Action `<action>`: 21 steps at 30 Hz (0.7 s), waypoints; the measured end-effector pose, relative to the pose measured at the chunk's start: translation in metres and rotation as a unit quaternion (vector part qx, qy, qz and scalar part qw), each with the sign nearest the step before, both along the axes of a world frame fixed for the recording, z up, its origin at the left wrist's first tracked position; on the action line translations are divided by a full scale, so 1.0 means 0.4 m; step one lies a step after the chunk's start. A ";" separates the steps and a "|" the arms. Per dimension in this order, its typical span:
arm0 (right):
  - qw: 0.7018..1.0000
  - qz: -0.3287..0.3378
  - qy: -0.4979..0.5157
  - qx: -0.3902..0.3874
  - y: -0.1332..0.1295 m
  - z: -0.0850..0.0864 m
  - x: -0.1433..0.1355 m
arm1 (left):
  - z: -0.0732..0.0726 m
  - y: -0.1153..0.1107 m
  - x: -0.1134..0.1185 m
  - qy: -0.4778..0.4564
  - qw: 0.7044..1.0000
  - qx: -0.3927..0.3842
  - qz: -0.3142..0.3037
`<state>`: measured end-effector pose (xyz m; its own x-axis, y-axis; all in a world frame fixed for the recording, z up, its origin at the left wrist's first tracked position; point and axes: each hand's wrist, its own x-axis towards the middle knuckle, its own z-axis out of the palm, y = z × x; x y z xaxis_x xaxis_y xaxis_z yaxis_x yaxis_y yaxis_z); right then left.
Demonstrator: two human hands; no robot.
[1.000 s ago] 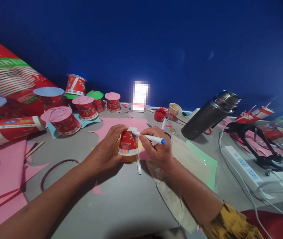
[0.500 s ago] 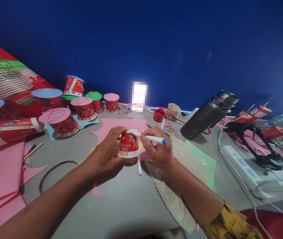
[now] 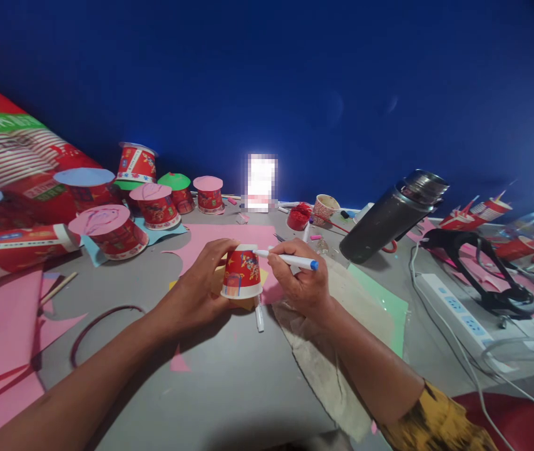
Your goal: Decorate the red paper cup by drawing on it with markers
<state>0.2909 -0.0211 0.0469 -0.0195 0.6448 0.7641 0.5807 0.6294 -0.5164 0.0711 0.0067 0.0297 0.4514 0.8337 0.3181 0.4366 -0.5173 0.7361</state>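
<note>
In the middle of the head view, my left hand is closed round the left side of a red paper cup, which is upside down with its white rim at the bottom. Blue and orange marks show low on the cup's side. My right hand grips a white marker with a blue end. The marker's tip is at the cup's upper right side; whether it touches is too small to tell. A white pen cap or marker lies just below the cup, over pink and yellow paper.
Several upturned red cups with paper discs stand at the left, before a pack of paper cups. A black thermos leans at the right, near a power strip. A cloth lies under my right forearm.
The marker and my right hand have shifted slightly right along the cup. The cup is still in my left hand, nearly in the same place. The view has turned a little.
</note>
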 end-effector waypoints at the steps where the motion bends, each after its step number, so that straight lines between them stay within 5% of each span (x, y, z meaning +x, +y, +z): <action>1: 1.000 -0.001 0.002 -0.001 0.000 0.000 0.000 | 0.001 -0.001 0.000 -0.003 1.000 -0.003 0.002; 21: 1.000 -0.011 0.012 -0.022 -0.002 0.002 0.004 | 0.027 -0.001 0.001 -0.027 0.998 -0.050 -0.010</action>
<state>0.2925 -0.0220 0.0475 0.0142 0.6779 0.7350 0.5811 0.5926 -0.5577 0.0716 0.0061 0.0406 0.4518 0.8537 0.2590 0.3851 -0.4484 0.8066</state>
